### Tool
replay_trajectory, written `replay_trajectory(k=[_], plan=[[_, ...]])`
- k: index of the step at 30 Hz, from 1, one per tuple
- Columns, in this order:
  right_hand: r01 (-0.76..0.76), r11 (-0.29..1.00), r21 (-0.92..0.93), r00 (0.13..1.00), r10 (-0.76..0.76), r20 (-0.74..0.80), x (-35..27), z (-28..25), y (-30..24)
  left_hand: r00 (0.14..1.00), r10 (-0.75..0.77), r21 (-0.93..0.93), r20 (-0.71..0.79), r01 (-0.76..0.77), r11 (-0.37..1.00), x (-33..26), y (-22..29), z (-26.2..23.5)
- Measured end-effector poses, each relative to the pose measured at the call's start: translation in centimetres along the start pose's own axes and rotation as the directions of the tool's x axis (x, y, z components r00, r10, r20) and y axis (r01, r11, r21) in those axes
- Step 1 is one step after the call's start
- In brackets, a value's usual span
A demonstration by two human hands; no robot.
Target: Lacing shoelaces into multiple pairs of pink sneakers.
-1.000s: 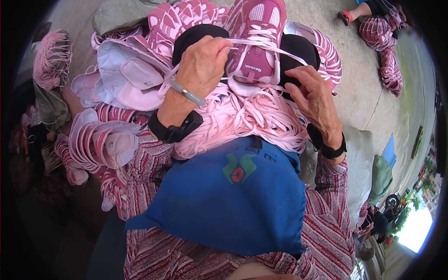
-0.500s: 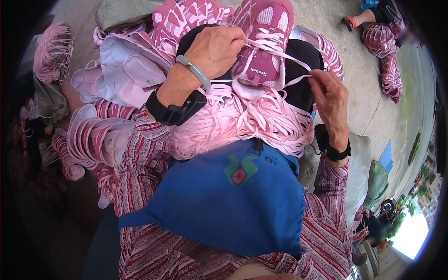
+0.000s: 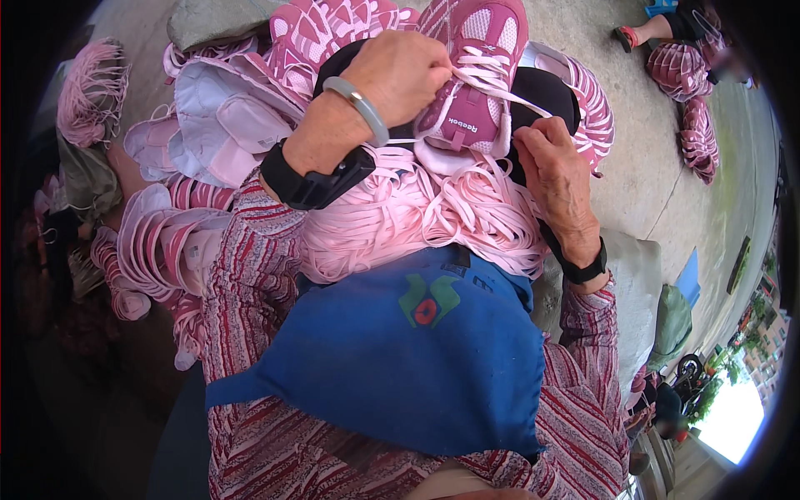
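Pink running shoe [image 3: 473, 107] lies lengthwise away from the blue apron [image 3: 392, 367], just right of the nearer left hand [image 3: 402, 75], which pinches white lace [image 3: 485, 77]; the right hand [image 3: 557, 171], fingertips together, pinches lace opposite.

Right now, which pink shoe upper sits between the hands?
The laced upper, top centre; left hand and right hand flank it; the stacked uppers at left lie outside.

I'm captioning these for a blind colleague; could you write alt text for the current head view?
A person's left hand and right hand hold the pale laces of a pink sneaker in front of them. A heap of loose pink laces lies between the sneaker and a blue apron, with pink and white shoe parts on the left.
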State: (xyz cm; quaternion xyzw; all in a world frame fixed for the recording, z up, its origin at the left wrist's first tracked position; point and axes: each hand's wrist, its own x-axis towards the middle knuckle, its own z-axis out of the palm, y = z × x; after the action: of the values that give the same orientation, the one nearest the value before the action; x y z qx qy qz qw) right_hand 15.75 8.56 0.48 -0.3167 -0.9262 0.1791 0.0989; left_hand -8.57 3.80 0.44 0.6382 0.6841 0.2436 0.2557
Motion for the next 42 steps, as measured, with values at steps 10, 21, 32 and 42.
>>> replay_trajectory(k=[10, 21, 32, 42], plan=[[-0.146, 0.928, 0.343, 0.975, 0.194, -0.112, 1.3, 0.1, 0.5, 0.928, 0.104, -0.043, -0.358, -0.127, 0.991, -1.4, 0.1, 2.7], [-0.067, 0.946, 0.318, 0.993, 0.094, -0.071, 3.5, -0.3, 0.7, 0.967, 0.111, 0.226, -0.229, -0.058, 0.972, -2.8, 1.1, 3.0], [0.127, 0.978, 0.166, 0.992, -0.126, -0.018, 5.1, -1.9, 1.0, 0.923, 0.276, 0.256, -0.269, -0.208, 0.944, -2.4, 1.2, 3.1], [0.088, 0.978, 0.191, 0.995, -0.094, 0.018, 5.0, -1.6, 1.6, 0.911, 0.39, 0.539, -0.136, -0.263, 0.8, -1.0, 1.6, 2.5]])
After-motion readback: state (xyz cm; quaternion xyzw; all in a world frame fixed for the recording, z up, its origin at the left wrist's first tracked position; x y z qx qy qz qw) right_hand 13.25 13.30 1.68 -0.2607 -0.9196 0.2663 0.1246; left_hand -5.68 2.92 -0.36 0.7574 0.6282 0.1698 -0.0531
